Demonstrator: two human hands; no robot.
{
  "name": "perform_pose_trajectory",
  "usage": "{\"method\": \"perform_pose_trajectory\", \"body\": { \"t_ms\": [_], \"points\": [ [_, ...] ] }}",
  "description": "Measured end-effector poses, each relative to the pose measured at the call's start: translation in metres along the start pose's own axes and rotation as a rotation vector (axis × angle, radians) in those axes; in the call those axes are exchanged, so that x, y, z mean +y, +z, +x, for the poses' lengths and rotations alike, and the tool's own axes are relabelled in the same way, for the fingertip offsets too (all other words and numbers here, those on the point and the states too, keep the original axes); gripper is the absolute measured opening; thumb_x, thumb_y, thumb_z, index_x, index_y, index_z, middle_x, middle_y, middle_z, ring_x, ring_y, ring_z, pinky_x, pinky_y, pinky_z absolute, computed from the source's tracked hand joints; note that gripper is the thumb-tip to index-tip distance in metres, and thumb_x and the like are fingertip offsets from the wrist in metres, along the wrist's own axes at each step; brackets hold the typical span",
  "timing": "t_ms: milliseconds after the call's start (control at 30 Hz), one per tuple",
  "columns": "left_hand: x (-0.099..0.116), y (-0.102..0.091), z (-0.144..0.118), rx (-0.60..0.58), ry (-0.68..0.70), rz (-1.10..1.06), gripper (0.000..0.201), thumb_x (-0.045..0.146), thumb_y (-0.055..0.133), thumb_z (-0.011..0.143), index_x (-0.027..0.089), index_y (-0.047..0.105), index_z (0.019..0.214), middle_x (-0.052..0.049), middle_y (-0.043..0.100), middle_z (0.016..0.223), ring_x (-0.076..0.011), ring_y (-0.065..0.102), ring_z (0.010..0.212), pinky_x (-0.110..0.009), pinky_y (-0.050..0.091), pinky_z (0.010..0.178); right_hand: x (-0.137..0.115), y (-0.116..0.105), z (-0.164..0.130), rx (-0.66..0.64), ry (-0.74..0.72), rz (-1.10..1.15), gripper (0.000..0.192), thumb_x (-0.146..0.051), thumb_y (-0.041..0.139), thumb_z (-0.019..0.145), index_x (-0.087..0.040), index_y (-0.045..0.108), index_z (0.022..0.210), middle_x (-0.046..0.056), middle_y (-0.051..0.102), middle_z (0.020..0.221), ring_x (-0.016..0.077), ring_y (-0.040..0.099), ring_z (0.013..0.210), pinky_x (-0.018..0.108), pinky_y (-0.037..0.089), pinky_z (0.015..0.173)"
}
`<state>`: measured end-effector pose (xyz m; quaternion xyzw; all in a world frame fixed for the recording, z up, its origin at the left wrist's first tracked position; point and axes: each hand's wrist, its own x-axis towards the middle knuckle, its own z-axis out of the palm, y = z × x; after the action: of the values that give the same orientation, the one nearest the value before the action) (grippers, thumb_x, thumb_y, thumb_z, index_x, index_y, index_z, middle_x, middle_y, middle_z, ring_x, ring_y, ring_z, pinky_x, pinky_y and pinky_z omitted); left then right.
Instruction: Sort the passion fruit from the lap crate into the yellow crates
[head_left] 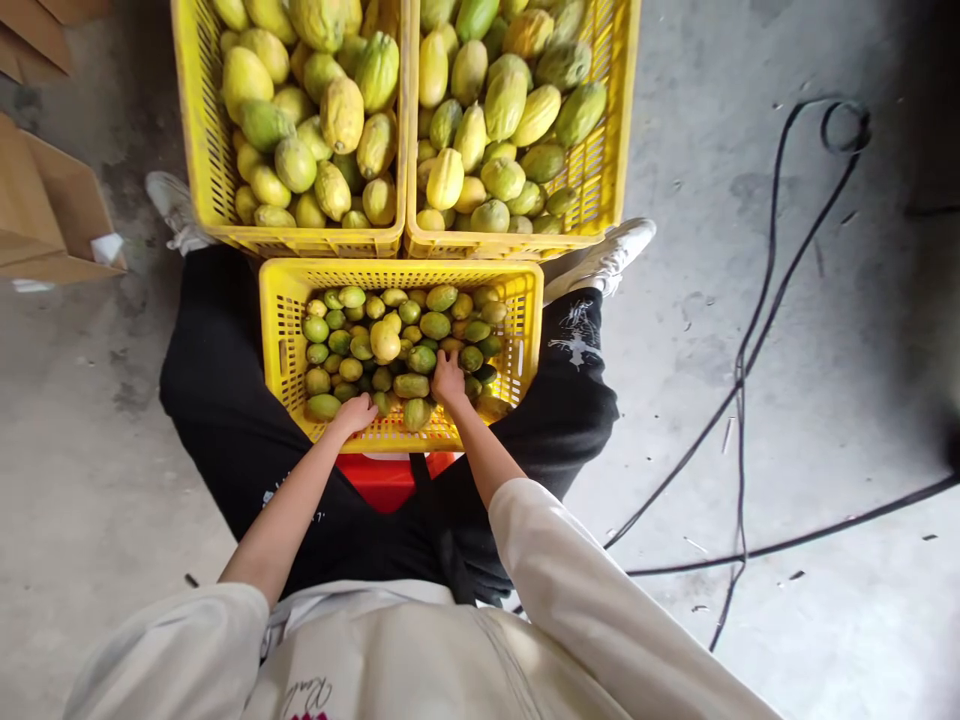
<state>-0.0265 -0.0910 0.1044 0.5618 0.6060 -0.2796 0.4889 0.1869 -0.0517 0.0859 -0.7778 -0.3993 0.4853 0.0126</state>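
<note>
A small yellow plastic crate (401, 268) sits between my legs, holding many green and yellow oval fruits that look like small papayas (435, 326). At its near left side, my left hand (355, 413) has its fingers curled beside a green fruit (381, 403); what they hold, if anything, is hidden. My right hand (448, 380) reaches in among the fruits right of the middle, fingers closed and pointing down, next to a dark green fruit (421, 360). Its grasp is partly hidden too. A pale yellow fruit (385, 342) lies on top of the others.
Two larger yellow crates, a left one (300, 238) and a right one (517, 243), stand against the small crate's far side, full of bigger fruits. Black cables (741, 380) run over the concrete floor at right. Cardboard boxes (52, 200) are at left. Something red (379, 485) shows below the small crate.
</note>
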Motion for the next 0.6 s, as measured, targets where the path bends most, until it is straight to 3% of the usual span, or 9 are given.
{"method": "perform_pose_trajectory", "body": {
  "t_ms": [67,133,200,267,333,433,500,600],
  "points": [
    [0.004,-0.001,-0.003,0.096,-0.008,-0.034,0.026,0.028,0.045,0.097,0.014,0.064,0.107,-0.02,0.07,0.113,-0.0324,0.067,0.106,-0.039,0.05,0.091,0.003,0.0,-0.005,0.027,-0.067,-0.123,0.05,-0.012,0.061,0.083,-0.019,0.053,0.132,0.018,0.039,0.152,0.033,0.058,0.115,0.043,0.046,0.099],
    [0.012,-0.007,-0.005,0.314,0.002,-0.097,0.026,0.029,0.049,0.096,0.014,0.061,0.113,-0.02,0.066,0.119,-0.0321,0.064,0.112,-0.04,0.049,0.095,0.004,0.0,-0.007,0.041,-0.129,-0.23,0.052,-0.019,0.061,0.085,-0.016,0.05,0.135,0.02,0.046,0.145,0.0347,0.058,0.115,0.044,0.047,0.099],
    [0.024,-0.02,-0.002,0.556,0.053,-0.19,0.038,0.034,0.055,0.094,0.013,0.054,0.126,-0.021,0.057,0.131,-0.0319,0.058,0.122,-0.04,0.046,0.101,0.004,0.0,-0.006,0.028,-0.146,-0.271,0.051,-0.024,0.06,0.086,-0.013,0.051,0.135,0.021,0.053,0.138,0.0356,0.058,0.118,0.043,0.046,0.1],
    [0.039,-0.037,0.006,0.677,0.099,-0.29,0.054,0.038,0.06,0.092,0.013,0.045,0.137,-0.023,0.049,0.14,-0.0333,0.05,0.132,-0.042,0.041,0.107,0.003,-0.001,-0.004,-0.006,-0.119,-0.295,0.05,-0.028,0.061,0.086,-0.013,0.054,0.133,0.021,0.058,0.132,0.0358,0.058,0.118,0.041,0.046,0.1],
    [0.055,-0.056,0.017,0.678,0.045,-0.349,0.063,0.043,0.061,0.09,0.012,0.041,0.141,-0.025,0.044,0.145,-0.0377,0.043,0.137,-0.047,0.036,0.111,0.002,-0.004,-0.001,-0.044,-0.085,-0.293,0.048,-0.031,0.065,0.083,-0.014,0.059,0.128,0.02,0.063,0.126,0.036,0.061,0.116,0.04,0.047,0.097],
    [0.072,-0.08,0.03,0.589,-0.104,-0.325,0.068,0.052,0.064,0.087,0.012,0.047,0.139,-0.027,0.045,0.145,-0.0446,0.044,0.135,-0.05,0.037,0.108,0.005,-0.006,-0.002,-0.076,-0.033,-0.182,0.036,-0.029,0.07,0.076,-0.017,0.068,0.11,0.014,0.071,0.11,0.0347,0.065,0.11,0.036,0.05,0.09],
    [0.075,-0.09,0.035,0.527,-0.13,-0.268,0.067,0.054,0.066,0.084,0.013,0.052,0.135,-0.026,0.05,0.142,-0.0453,0.049,0.13,-0.048,0.04,0.104,0.008,-0.004,-0.006,-0.071,0.04,0.043,0.022,-0.024,0.073,0.07,-0.018,0.069,0.092,0.01,0.073,0.094,0.0318,0.067,0.102,0.033,0.051,0.083],
    [0.069,-0.092,0.033,0.465,-0.037,-0.168,0.064,0.044,0.073,0.079,0.013,0.053,0.131,-0.024,0.058,0.131,-0.0421,0.057,0.122,-0.045,0.042,0.1,0.01,0.005,-0.013,-0.101,0.183,0.57,0.015,-0.013,0.074,0.062,-0.019,0.063,0.071,0.003,0.066,0.072,0.0245,0.068,0.083,0.028,0.052,0.07]
  ]
}}
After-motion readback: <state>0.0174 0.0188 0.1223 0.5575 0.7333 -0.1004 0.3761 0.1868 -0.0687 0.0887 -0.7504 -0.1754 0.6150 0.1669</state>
